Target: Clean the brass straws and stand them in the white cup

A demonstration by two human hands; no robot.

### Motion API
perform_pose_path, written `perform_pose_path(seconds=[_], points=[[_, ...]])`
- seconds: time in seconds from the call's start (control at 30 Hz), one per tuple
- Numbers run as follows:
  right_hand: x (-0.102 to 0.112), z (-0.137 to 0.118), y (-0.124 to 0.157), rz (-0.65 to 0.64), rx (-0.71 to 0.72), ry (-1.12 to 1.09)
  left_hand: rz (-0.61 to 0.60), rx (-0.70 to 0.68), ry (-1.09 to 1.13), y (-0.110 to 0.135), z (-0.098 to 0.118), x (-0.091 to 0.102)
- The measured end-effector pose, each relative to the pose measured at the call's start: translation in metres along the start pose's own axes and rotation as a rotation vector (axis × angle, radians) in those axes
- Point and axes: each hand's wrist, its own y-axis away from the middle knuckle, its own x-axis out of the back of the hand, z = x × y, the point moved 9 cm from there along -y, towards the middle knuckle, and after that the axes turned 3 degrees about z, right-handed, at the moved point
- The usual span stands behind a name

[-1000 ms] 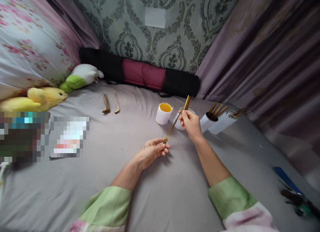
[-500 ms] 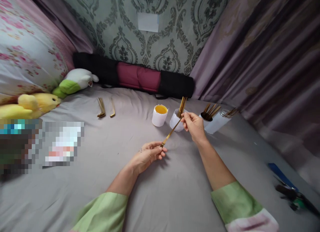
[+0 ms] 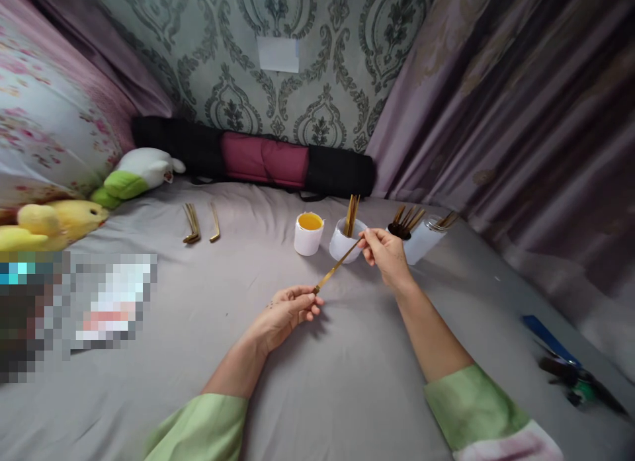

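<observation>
A slim gold-coloured utensil [image 3: 333,272] slants between my two hands, above the grey sheet. My left hand [image 3: 290,313] pinches its lower end between thumb and fingers, which hide that tip. At the upper end, the thumb and fingers of my right hand [image 3: 385,254] are closed on it. Just behind the right hand stands a white tub [image 3: 342,247] with several gold sticks [image 3: 352,216] upright in it. To its left is a white tub with a yellow inside [image 3: 307,240]. Farther left lie gold pieces with bent ends [image 3: 191,224] and a single similar one [image 3: 215,223].
A dark-mouthed container [image 3: 399,231] and a clear-topped jar [image 3: 430,233] hold more sticks at right. A black and maroon bag [image 3: 265,158] lies along the wall. Plush toys [image 3: 139,173] are at left, a blue-handled item [image 3: 550,338] at right.
The whole view has shifted a little, so things sit slightly farther left. Both hands keep their hold on the utensil, in nearly the same pose.
</observation>
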Motion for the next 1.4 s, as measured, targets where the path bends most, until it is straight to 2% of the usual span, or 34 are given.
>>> perform_pose_path(seconds=[0.33,0.63,0.87,1.07,1.2,1.4], points=[[0.025,-0.015,-0.008,0.086,0.027,-0.010,0.028,0.017,0.022,0.003,0.005,0.000],[0.054,-0.037,-0.022,0.191,0.072,-0.039,0.098,0.038,0.238,-0.003,0.005,0.016],[0.078,-0.060,-0.036,0.297,0.143,-0.046,0.122,0.079,0.329,-0.002,0.005,0.018],[0.094,-0.075,-0.045,0.381,0.231,0.034,0.138,0.099,0.350,0.000,0.005,0.016],[0.095,-0.082,-0.050,0.407,0.288,0.081,0.141,0.103,0.356,0.000,0.005,0.016],[0.079,-0.087,-0.059,0.352,0.380,0.196,0.136,0.104,0.367,-0.001,0.005,0.017]])
